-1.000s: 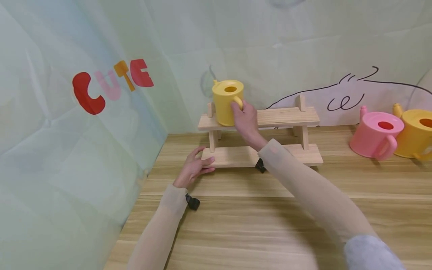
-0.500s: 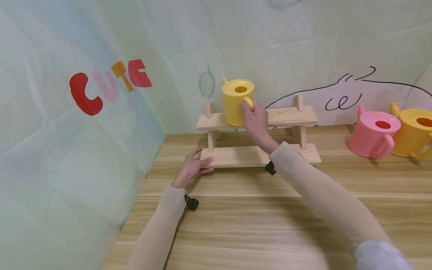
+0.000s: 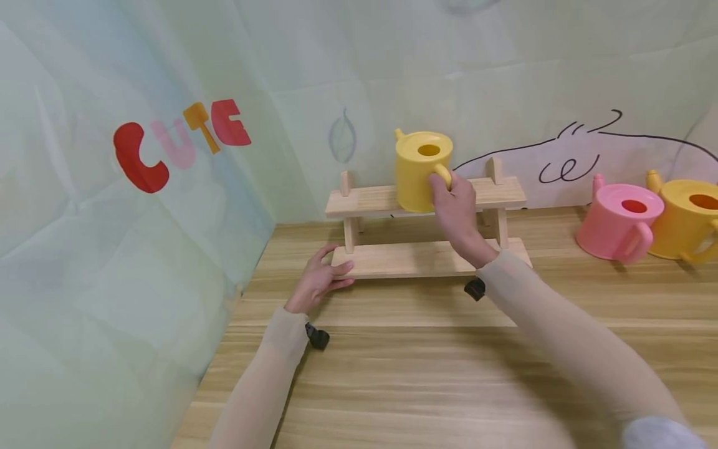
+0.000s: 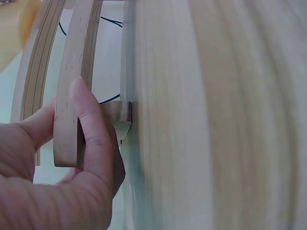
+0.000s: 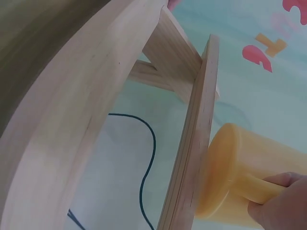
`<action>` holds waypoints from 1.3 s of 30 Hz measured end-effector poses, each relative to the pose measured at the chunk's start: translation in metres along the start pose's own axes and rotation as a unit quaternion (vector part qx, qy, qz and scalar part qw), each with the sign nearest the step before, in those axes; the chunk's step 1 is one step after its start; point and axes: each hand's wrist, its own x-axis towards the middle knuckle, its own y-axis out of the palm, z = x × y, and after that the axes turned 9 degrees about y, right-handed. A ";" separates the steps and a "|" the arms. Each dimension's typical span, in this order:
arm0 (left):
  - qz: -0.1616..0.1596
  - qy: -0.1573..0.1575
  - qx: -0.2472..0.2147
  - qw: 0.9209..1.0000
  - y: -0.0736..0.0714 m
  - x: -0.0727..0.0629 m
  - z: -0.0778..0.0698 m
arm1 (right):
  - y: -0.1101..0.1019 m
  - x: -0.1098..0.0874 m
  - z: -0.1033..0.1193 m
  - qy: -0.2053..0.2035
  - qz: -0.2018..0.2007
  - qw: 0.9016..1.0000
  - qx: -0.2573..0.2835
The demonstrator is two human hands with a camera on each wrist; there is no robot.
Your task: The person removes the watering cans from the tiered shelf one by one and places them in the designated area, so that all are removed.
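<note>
A yellow watering can (image 3: 415, 181) is at the top board of a two-tier wooden shelf (image 3: 392, 260), near its middle, with the spout pointing back and left. My right hand (image 3: 457, 209) grips its handle, as the right wrist view also shows with the can (image 5: 259, 148) at the board's edge. Whether its base touches the board I cannot tell. My left hand (image 3: 320, 280) holds the left end of the lower board, thumb on one face and fingers on the other; in the left wrist view that board (image 4: 69, 120) lies between them.
On the table (image 3: 392, 374) to the right of the shelf stand a pink watering can (image 3: 611, 224) and another yellow watering can (image 3: 675, 224), side by side. A printed backdrop (image 3: 336, 62) hangs close behind the shelf and along the left.
The right hand has moved the yellow watering can rightward along the top board, from its left end to about the middle. The left hand stays on the lower board.
</note>
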 end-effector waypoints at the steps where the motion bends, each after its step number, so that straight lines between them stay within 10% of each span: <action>1: 0.001 0.000 0.000 1.000 0.000 0.000 0.000 | -0.004 -0.001 0.000 -0.002 -0.002 1.000 0.001; 39: -0.004 -0.007 0.004 1.000 0.001 0.002 -0.001 | -0.170 -0.014 -0.014 0.080 -0.156 0.982 -0.075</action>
